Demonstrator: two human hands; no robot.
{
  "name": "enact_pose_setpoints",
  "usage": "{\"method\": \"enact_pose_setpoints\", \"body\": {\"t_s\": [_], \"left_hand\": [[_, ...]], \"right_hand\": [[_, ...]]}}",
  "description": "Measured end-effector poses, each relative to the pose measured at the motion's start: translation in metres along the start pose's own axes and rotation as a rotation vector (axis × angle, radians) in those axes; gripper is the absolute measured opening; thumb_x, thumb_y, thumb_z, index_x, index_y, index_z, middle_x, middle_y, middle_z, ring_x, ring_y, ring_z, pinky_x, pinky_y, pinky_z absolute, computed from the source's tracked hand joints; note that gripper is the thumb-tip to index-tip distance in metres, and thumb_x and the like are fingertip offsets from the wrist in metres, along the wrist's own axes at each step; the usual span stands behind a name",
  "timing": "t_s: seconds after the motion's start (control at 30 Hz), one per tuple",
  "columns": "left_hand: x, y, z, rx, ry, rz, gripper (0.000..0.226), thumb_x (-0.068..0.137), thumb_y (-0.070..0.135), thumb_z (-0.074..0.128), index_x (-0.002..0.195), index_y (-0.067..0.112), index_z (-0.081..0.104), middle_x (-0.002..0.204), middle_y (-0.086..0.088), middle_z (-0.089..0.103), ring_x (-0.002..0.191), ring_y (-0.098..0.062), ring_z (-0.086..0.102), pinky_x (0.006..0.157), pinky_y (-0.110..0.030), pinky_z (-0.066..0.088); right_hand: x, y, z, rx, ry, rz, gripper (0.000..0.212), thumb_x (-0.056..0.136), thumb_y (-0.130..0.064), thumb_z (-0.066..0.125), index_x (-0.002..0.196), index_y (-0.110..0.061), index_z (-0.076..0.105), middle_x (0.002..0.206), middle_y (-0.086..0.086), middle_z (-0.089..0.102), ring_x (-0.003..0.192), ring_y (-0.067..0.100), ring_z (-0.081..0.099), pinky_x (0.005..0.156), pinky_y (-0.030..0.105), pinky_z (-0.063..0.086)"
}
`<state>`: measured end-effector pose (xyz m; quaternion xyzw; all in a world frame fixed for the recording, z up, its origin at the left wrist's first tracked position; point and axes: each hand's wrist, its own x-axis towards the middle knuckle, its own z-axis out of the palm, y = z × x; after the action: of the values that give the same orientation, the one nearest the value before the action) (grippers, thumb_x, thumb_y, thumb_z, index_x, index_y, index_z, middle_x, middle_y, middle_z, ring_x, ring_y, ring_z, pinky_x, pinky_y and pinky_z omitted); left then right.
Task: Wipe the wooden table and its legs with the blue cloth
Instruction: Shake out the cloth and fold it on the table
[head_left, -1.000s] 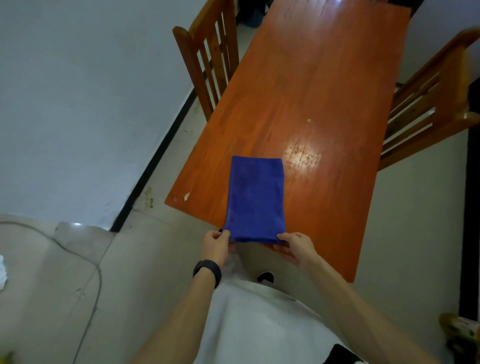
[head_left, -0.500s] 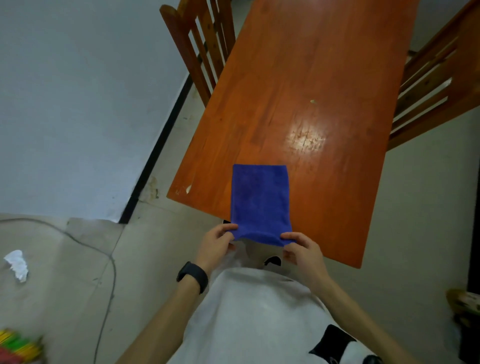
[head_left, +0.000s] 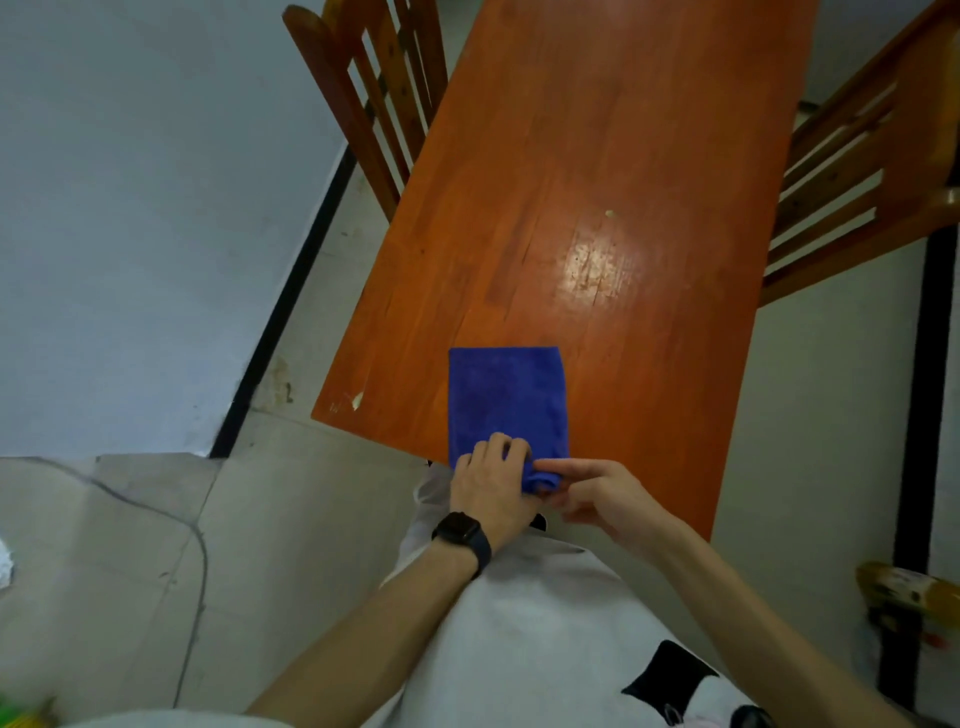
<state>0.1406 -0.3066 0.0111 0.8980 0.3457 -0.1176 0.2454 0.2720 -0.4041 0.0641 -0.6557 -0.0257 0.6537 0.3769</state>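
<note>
Blue cloth (head_left: 506, 400), a soft terry piece folded into a long rectangle, lies flat on the near end of the long orange-brown wooden counter (head_left: 649, 182). Its near edge hangs just over the counter's rim, where both hands meet it.

The left hand (head_left: 491, 483), with a black watch (head_left: 462, 535) on its wrist, has its grip clamped on that near end. The fingers curl over the top and bunch the fabric into a small roll. The right hand (head_left: 605, 499) pinches the near right corner, with the forefinger laid straight across the bunched edge and the other fingers curled below it.

This looks like the preparing step: the cloth is being gathered into one hand, and no wiping has begun. Most of the blue cloth is spread smooth and the far part of the top lies bare.

Next, the left hand needs to take the whole wad. It can then press flat on the wood and sweep away from the body along the grain. That stroke should cover the glossy scuffed patch (head_left: 597, 265) and the pale speck (head_left: 609, 213) beyond it. The white chip (head_left: 357, 399) at the near left corner is likely damage, not dirt.

A slatted wooden chair (head_left: 363, 88) stands close on the left side and another slatted chair (head_left: 857, 171) on the right. The legs are hidden under the top, so reaching them probably calls for crouching, and maybe for shifting a chair.
</note>
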Motion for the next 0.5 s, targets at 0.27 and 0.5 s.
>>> {"method": "enact_pose_setpoints", "body": {"t_s": [0.27, 0.5], "left_hand": [[-0.007, -0.047, -0.002, 0.097, 0.035, 0.107, 0.035, 0.087, 0.044, 0.059, 0.118, 0.027, 0.058, 0.106, 0.006, 0.065, 0.093, -0.02, 0.06, 0.083, -0.034, 0.041], [0.003, -0.082, -0.028, -0.001, -0.037, 0.059, 0.015, 0.095, 0.037, 0.052, 0.107, 0.029, 0.056, 0.089, 0.008, 0.064, 0.075, -0.013, 0.058, 0.071, -0.034, 0.051]], "right_hand": [[0.014, 0.005, -0.014, -0.118, 0.208, -0.115, 0.037, 0.081, 0.003, 0.073, 0.11, -0.021, 0.074, 0.105, -0.001, 0.073, 0.086, 0.008, 0.07, 0.071, 0.018, 0.053], [0.037, 0.006, -0.008, -0.169, 0.332, -0.237, 0.014, 0.091, -0.027, 0.07, 0.104, -0.03, 0.072, 0.099, -0.007, 0.074, 0.092, 0.01, 0.07, 0.083, 0.032, 0.059]]}}
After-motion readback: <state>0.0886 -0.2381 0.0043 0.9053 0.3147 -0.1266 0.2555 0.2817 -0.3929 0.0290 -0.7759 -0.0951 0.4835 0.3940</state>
